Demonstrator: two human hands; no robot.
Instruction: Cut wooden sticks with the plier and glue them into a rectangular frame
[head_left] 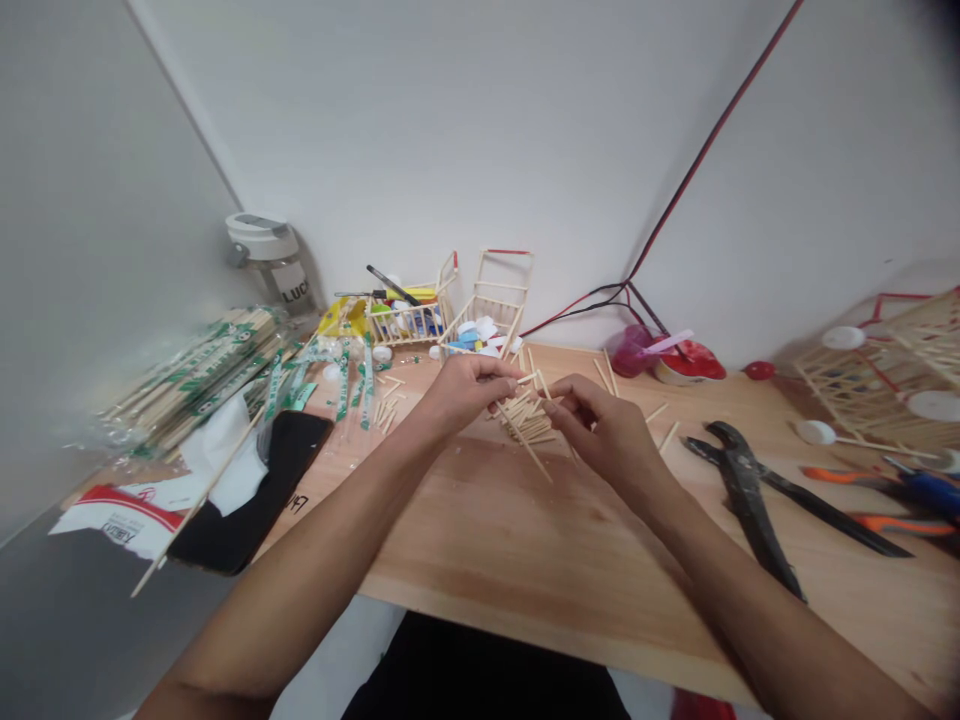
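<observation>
My left hand point(466, 390) is closed in a pinch on short wooden sticks point(527, 379), over the middle of the wooden table point(525, 540). My right hand point(600, 425) is curled beside it, fingers pinching thin sticks point(534, 462) that slant down toward the table. Under both hands lies a small pile of cut sticks point(531, 425). The two hands nearly touch at the fingertips.
Black pliers point(750, 500) lie to the right, with orange-handled tools point(892, 500) beyond. Stick-built models point(491, 300) stand at the back, a larger one point(885, 380) far right. A black phone point(251, 490), wrapped chopsticks point(195, 375), a jar point(270, 260) and tissue sit left.
</observation>
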